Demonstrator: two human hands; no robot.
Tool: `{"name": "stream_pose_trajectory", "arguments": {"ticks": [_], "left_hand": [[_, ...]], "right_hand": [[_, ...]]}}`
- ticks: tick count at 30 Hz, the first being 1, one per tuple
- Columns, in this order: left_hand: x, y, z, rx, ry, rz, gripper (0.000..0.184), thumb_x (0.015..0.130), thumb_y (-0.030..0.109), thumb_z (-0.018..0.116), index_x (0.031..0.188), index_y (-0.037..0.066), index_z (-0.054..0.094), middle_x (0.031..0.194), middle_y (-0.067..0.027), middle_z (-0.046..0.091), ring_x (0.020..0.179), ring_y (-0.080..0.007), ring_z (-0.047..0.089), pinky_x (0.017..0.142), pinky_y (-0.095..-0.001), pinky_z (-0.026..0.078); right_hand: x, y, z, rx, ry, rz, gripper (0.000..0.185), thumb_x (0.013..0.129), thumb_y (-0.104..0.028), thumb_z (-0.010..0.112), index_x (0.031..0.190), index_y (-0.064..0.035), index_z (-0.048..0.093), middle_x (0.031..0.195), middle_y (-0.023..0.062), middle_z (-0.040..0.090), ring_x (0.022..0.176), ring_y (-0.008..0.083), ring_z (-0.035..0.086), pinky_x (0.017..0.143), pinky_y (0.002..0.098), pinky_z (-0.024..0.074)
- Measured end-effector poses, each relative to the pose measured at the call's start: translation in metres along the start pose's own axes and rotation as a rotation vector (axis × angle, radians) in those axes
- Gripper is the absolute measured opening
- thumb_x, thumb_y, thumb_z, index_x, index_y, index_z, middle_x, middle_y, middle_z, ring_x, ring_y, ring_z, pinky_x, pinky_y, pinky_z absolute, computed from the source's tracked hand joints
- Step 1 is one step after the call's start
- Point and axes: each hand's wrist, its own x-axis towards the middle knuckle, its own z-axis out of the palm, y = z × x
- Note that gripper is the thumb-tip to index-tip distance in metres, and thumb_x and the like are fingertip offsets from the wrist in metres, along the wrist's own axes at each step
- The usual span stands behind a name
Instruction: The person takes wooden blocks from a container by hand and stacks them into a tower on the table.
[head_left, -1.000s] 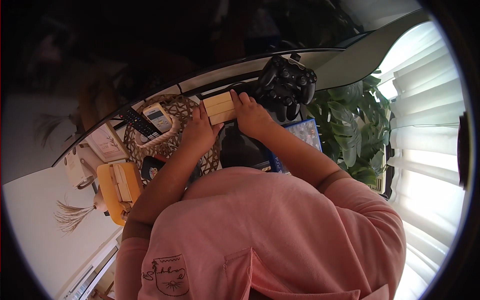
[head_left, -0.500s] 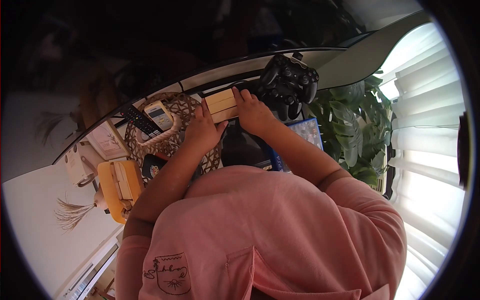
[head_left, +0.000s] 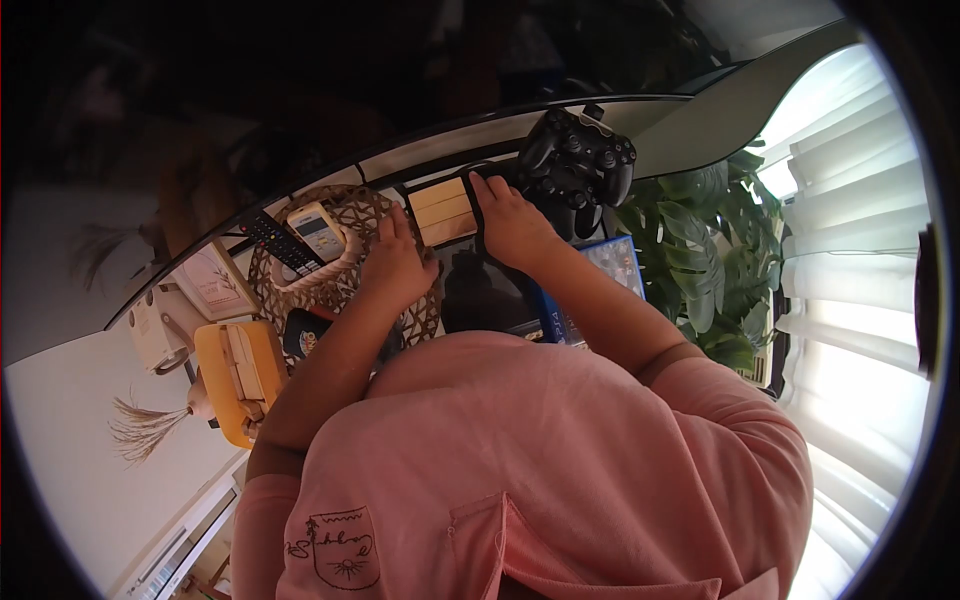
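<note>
A small stack of pale wooden blocks (head_left: 442, 210), laid side by side, rests on a glossy black surface in front of me. My left hand (head_left: 400, 262) is just left of the blocks and apart from them, its fingers stretched out over the woven mat, holding nothing. At the blocks' right end is my right hand (head_left: 512, 222), its fingers extended along a black edge; whether they touch the wood I cannot tell. Black game controllers (head_left: 580, 165) stand directly beyond the right hand.
A rope-edged basket on the round woven mat (head_left: 372, 210) holds a black remote (head_left: 280, 245) and a pale remote (head_left: 318, 232). Blue game cases (head_left: 612, 262) lie under my right forearm. A dark screen (head_left: 400, 90) rises behind. Leafy plant (head_left: 700, 250) at right, yellow box (head_left: 235, 375) at left.
My left hand has let go of the wooden blocks and drawn back slightly left. The right hand has shifted a little to the right, off the blocks' top.
</note>
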Motion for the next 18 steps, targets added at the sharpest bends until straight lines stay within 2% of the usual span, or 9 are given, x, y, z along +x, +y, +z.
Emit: {"name": "stream_pose_trajectory", "arguments": {"ticks": [2, 4, 6, 7, 9, 10, 12, 16, 18], "left_hand": [[-0.006, -0.004, -0.004, -0.001, 0.003, -0.015, 0.095, 0.083, 0.027, 0.069, 0.154, -0.004, 0.013, 0.144, -0.028, 0.035, 0.124, -0.0468, 0.05, 0.101, -0.046, 0.048], [-0.007, -0.011, -0.007, -0.002, 0.007, -0.031, 0.092, 0.083, 0.02, 0.067, 0.155, 0.0, 0.014, 0.145, -0.0284, 0.034, 0.127, -0.0478, 0.048, 0.103, -0.0466, 0.046], [-0.007, -0.021, -0.011, -0.265, 0.027, -0.048, 0.084, 0.083, 0.01, 0.064, 0.155, 0.007, 0.02, 0.146, -0.0302, 0.036, 0.13, -0.0456, 0.045, 0.106, -0.0472, 0.043], [-0.006, -0.03, -0.009, -0.264, 0.025, -0.044, 0.084, 0.083, 0.01, 0.064, 0.155, 0.007, 0.02, 0.146, -0.0302, 0.036, 0.13, -0.0456, 0.045, 0.106, -0.0472, 0.043], [-0.006, -0.036, -0.011, -0.405, 0.177, 0.061, 0.078, 0.083, 0.0, 0.058, 0.153, 0.008, 0.025, 0.141, -0.0285, 0.044, 0.127, -0.0404, 0.051, 0.103, -0.0439, 0.044], [-0.009, -0.033, -0.017, -0.404, 0.178, 0.062, 0.078, 0.083, 0.0, 0.058, 0.153, 0.008, 0.025, 0.141, -0.0285, 0.044, 0.127, -0.0404, 0.051, 0.103, -0.0439, 0.044], [-0.018, -0.026, -0.035, -0.704, -0.037, -0.203, 0.074, 0.086, -0.004, 0.055, 0.153, 0.007, 0.027, 0.136, -0.0237, 0.052, 0.121, -0.0345, 0.057, 0.099, -0.04, 0.046], [-0.018, -0.036, -0.019, -0.88, 0.055, -0.172, 0.07, 0.089, -0.004, 0.056, 0.152, 0.003, 0.028, 0.132, -0.018, 0.056, 0.112, -0.0276, 0.061, 0.094, -0.0348, 0.048], [-0.013, -0.04, -0.014, -1.052, 0.101, -0.162, 0.066, 0.091, -0.001, 0.061, 0.15, 0.001, 0.032, 0.127, -0.0137, 0.058, 0.108, -0.0202, 0.06, 0.091, -0.0333, 0.049]], "right_hand": [[-0.003, 0.0, -0.009, 0.045, -0.017, 0.021, 0.076, 0.08, -0.005, 0.058, 0.15, 0.0027, 0.029, 0.127, 0.018, 0.047, 0.115, 0.037, 0.056, 0.094, 0.0435, 0.0518], [-0.005, 0.002, -0.016, 0.145, 0.066, -0.116, 0.09, 0.072, -0.004, 0.065, 0.153, -0.0025, 0.025, 0.139, 0.0192, 0.043, 0.13, 0.0381, 0.046, 0.106, 0.0441, 0.0446], [-0.001, 0.003, -0.026, 0.163, 0.043, -0.188, 0.096, 0.07, -0.008, 0.07, 0.154, -0.0037, 0.023, 0.144, 0.019, 0.04, 0.134, 0.0379, 0.041, 0.11, 0.0443, 0.0415], [0.002, 0.005, -0.029, 0.181, 0.019, -0.261, 0.102, 0.068, -0.011, 0.074, 0.155, -0.0049, 0.021, 0.149, 0.0189, 0.037, 0.138, 0.0377, 0.036, 0.113, 0.0445, 0.0384], [0.012, 0.008, -0.027, 0.167, 0.007, -0.298, 0.104, 0.068, -0.014, 0.076, 0.156, -0.0061, 0.02, 0.149, 0.0188, 0.037, 0.139, 0.0376, 0.035, 0.114, 0.0446, 0.0362], [0.016, 0.009, -0.026, 0.154, -0.009, -0.339, 0.106, 0.069, -0.017, 0.078, 0.156, -0.0074, 0.019, 0.15, 0.0188, 0.037, 0.14, 0.0374, 0.034, 0.116, 0.0448, 0.0341], [0.021, 0.009, -0.027, 0.143, -0.026, -0.33, 0.106, 0.069, -0.019, 0.078, 0.157, -0.0083, 0.019, 0.149, 0.0188, 0.038, 0.139, 0.0376, 0.034, 0.116, 0.0447, 0.0339], [0.03, 0.008, -0.033, 0.182, -0.15, -0.277, 0.106, 0.071, -0.021, 0.079, 0.157, -0.0098, 0.018, 0.15, 0.0184, 0.038, 0.14, 0.0375, 0.034, 0.116, 0.0442, 0.033], [0.03, 0.007, -0.034, 0.175, -0.158, -0.286, 0.107, 0.071, -0.022, 0.079, 0.157, -0.0099, 0.018, 0.15, 0.018, 0.038, 0.14, 0.0375, 0.034, 0.116, 0.044, 0.033]]}}
